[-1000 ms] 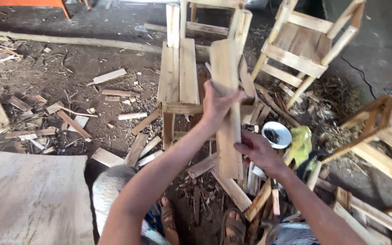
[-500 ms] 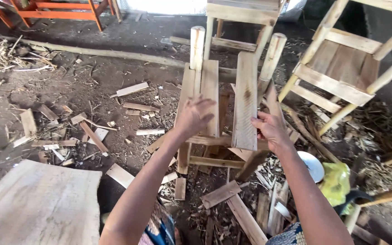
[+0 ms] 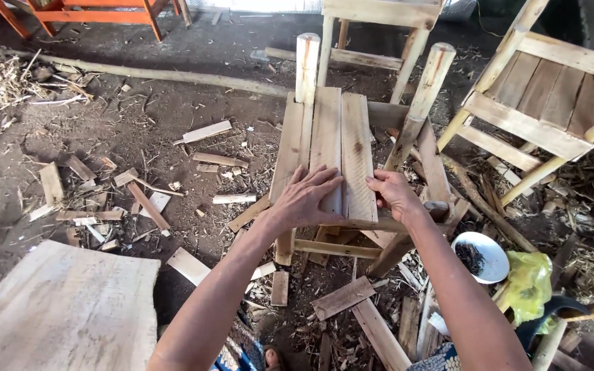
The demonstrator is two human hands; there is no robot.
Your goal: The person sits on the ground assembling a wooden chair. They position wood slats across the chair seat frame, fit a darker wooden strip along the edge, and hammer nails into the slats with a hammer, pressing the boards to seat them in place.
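An unfinished wooden chair frame (image 3: 421, 89) stands in front of me with three pale seat slats (image 3: 326, 130) laid side by side on it. My left hand (image 3: 306, 198) lies flat, fingers spread, on the near end of the middle slat. My right hand (image 3: 393, 194) grips the near right edge of the rightmost slat (image 3: 357, 148), thumb on top. Two round back posts (image 3: 306, 62) rise at the far end of the seat.
A finished pale chair (image 3: 537, 103) stands at the right, another behind. A wide plank (image 3: 56, 312) lies at lower left. Wood offcuts (image 3: 139, 199) litter the dirt floor. A white bowl (image 3: 489, 257) and yellow bag (image 3: 529, 285) sit at lower right. An orange frame (image 3: 97, 14) is at top left.
The slat that I held upright in both hands has come down flat onto the seat beside the others. My left hand has moved onto the middle slat and the view has shifted closer.
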